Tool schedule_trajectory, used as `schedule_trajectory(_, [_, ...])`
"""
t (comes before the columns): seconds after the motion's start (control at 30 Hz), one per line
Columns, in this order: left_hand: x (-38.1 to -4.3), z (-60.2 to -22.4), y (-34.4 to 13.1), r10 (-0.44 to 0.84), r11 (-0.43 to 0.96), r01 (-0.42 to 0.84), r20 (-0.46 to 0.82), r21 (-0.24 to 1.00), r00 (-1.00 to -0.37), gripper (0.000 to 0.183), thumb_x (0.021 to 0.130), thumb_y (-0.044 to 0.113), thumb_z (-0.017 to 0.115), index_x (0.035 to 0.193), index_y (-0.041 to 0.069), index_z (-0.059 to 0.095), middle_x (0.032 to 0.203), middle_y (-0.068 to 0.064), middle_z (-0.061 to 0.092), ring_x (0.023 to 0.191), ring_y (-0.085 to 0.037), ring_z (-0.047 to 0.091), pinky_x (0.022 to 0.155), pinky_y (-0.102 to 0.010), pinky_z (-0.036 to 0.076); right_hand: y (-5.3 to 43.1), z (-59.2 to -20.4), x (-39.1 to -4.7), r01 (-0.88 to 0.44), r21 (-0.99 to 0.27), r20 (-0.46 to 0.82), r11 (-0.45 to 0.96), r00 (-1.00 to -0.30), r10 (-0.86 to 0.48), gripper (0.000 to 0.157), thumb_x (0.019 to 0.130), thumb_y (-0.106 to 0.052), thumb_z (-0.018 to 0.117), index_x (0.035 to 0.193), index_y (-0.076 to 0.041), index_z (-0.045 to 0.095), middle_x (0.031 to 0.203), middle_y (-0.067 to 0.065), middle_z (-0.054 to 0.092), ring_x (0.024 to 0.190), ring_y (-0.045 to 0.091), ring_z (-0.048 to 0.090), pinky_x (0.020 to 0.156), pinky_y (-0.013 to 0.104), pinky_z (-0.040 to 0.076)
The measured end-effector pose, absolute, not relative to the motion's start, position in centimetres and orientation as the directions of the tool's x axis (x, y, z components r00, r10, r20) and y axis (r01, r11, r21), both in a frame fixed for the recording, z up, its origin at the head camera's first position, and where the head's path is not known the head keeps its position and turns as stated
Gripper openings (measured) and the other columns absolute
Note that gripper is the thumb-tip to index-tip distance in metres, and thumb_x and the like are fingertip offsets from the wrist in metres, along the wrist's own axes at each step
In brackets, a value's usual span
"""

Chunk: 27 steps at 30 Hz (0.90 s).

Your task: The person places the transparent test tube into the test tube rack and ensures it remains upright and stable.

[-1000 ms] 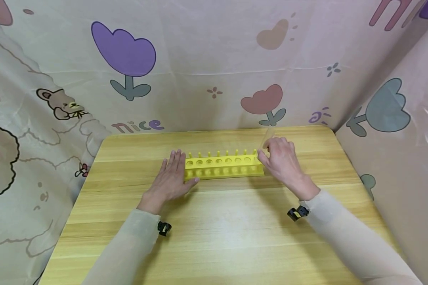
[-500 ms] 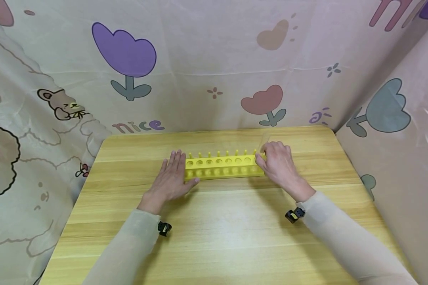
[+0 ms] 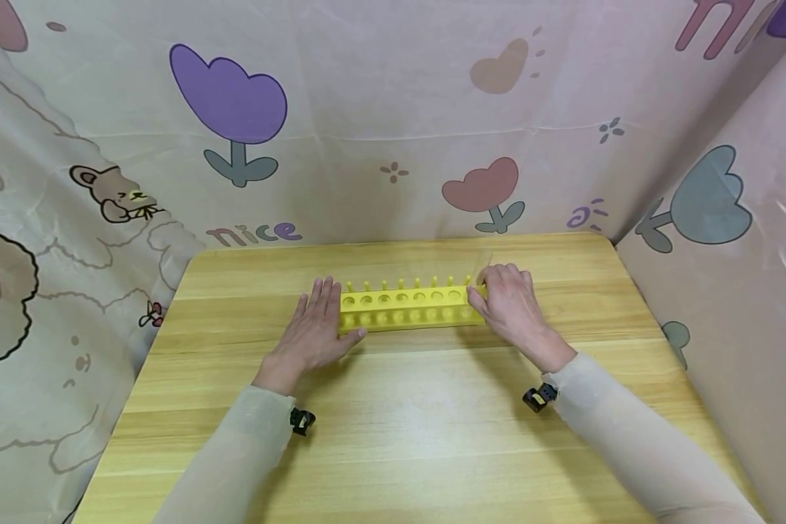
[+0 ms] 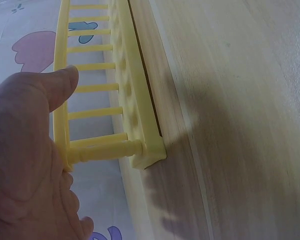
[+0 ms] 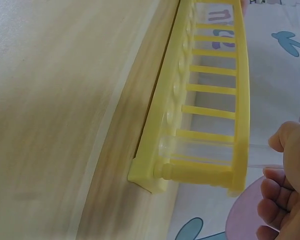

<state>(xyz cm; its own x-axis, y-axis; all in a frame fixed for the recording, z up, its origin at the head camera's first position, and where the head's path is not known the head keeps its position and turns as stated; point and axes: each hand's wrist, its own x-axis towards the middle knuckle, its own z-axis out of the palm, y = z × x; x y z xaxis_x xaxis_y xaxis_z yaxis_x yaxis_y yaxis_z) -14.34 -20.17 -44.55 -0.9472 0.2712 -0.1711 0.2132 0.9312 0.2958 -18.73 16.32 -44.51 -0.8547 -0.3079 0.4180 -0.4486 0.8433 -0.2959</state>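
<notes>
A yellow test tube rack (image 3: pixel 406 297), with a row of round holes and a row of pegs behind them, stands on the table. My left hand (image 3: pixel 311 327) rests at its left end, fingers straight, thumb along the front; in the left wrist view the thumb (image 4: pixel 62 85) lies at the top plate. At the right end, my right hand (image 3: pixel 509 302) pinches a clear test tube (image 5: pixel 200 150). The tube runs through the end hole of the top plate, its lower end at the base in the right wrist view. Its upper part is partly hidden by the fingers.
The wooden table (image 3: pixel 393 422) is light-coloured and extends in front of the rack. A printed curtain (image 3: pixel 354 109) hangs behind the table and along both sides. A small black camera sits on each wrist.
My right hand has moved slightly left and down with the test tube, whose visible top now stands lower above the rack. The left hand and the rack have stayed in place.
</notes>
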Motion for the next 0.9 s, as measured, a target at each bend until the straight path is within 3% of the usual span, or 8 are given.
schedule_trajectory(0.6, [-14.6, -44.7, -20.1, 0.268, 0.930, 0.209, -0.169, 0.303, -0.948, 0.105, 0.104, 0.065, 0.048, 0.167, 0.004, -0.010, 0.175, -0.016, -0.016, 0.163, -0.035, -0.014, 0.133, -0.057, -0.004, 16.3, -44.3, -18.9, -0.422, -0.302, 0.383, 0.855, -0.875, -0.297, 0.036, 0.101, -0.033, 0.065, 0.103, 0.003, 0.068, 0.096, 0.019, 0.070, 0.088, 0.037, 0.057, 0.080, 0.048, 0.041])
schedule_trajectory(0.9, [-14.7, -44.8, -20.5, 0.254, 0.932, 0.198, -0.160, 0.303, -0.954, 0.107, 0.103, 0.066, 0.049, 0.167, 0.004, -0.010, 0.175, -0.017, -0.015, 0.164, -0.036, -0.012, 0.132, -0.059, -0.005, 17.0, -43.3, -18.6, -0.350, -0.348, 0.248, 0.870, -0.929, -0.275, 0.051, 0.100, -0.042, 0.067, 0.124, 0.004, 0.065, 0.117, 0.021, 0.070, 0.108, 0.039, 0.059, 0.094, 0.052, 0.041])
